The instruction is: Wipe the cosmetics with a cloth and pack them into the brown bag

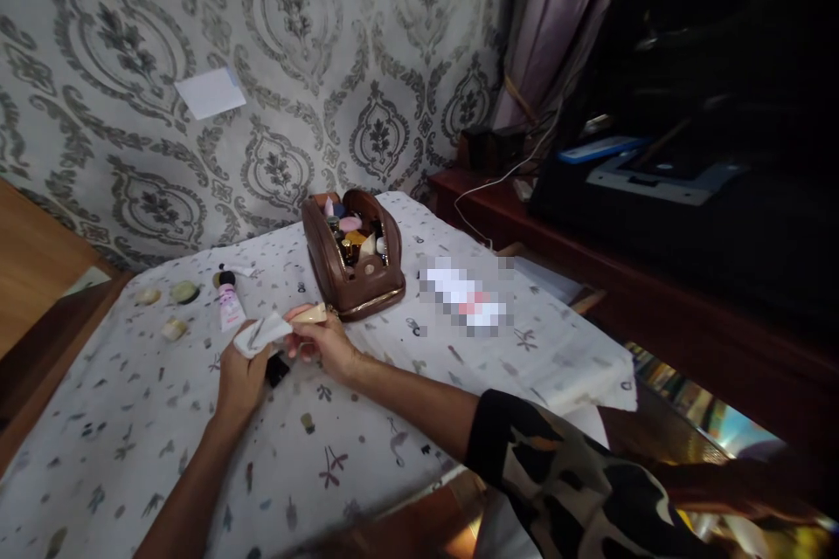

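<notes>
My left hand (241,376) is closed on a white wipe (263,334) with a grey crease or smear on it. Just beside it, my right hand (331,347) pinches a small beige cosmetic tube (309,315), which lies nearly level. The wipe's edge meets the fingertips of my right hand; whether it touches the tube I cannot tell. A black object (276,369) rests on the tablecloth below my hands, partly covered. Behind my right hand stands a brown cosmetic bag (367,288), unzipped and filled with several bottles and small items. A pink tube (229,307) lies behind my left hand.
Several small round jars (184,291) sit at the table's back left. A pixelated white and red item (462,295) lies right of the bag. The patterned tablecloth (367,419) covers the table. A wallpapered wall (373,44) rises behind, and a dark red cabinet (590,271) stands right.
</notes>
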Demonstrator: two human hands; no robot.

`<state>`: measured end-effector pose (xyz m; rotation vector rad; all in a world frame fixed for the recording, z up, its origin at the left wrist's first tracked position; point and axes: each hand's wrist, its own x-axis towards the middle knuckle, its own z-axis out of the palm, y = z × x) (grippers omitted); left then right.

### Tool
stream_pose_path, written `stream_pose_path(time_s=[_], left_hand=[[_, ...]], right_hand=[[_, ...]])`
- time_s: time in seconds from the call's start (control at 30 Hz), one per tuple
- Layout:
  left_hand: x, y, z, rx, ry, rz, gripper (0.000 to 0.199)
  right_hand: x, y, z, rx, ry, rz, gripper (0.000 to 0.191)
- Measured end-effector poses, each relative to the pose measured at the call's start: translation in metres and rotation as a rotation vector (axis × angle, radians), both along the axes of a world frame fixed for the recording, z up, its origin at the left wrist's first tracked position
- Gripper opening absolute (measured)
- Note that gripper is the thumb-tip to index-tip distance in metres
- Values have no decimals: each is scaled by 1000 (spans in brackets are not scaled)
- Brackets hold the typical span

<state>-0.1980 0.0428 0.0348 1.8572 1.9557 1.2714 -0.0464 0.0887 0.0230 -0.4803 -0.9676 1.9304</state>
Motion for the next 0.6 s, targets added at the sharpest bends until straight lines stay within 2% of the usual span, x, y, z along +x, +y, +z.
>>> stream_pose_path(time_s=[0.13,0.23,0.3,0.37,0.43,0.5,0.6], left_hand=[[-2,-4,0,-37,-263,89,39],[-2,-5,0,-50,-450,172,36],[-2,-4,1,-26,-561,241,35],[-4,-2,2,-6,-674,325,37],[-7,1,1,-6,-717,358,38],[-13,2,-2,-18,-665,338,37],[-26,4,-7,11,-444,274,31]], right_hand=[[2,1,0,-9,-13,78,33],[2,0,-4,134,-166,69,37],[1,-1,-6,337,-382,-3,36],[-1,-4,-7,618,-659,-99,38],[-4,-8,-6,890,-911,-130,44],[-9,-13,-3,1079,-1092,-88,44],[-16,-19,3,1248,-1245,-43,32]])
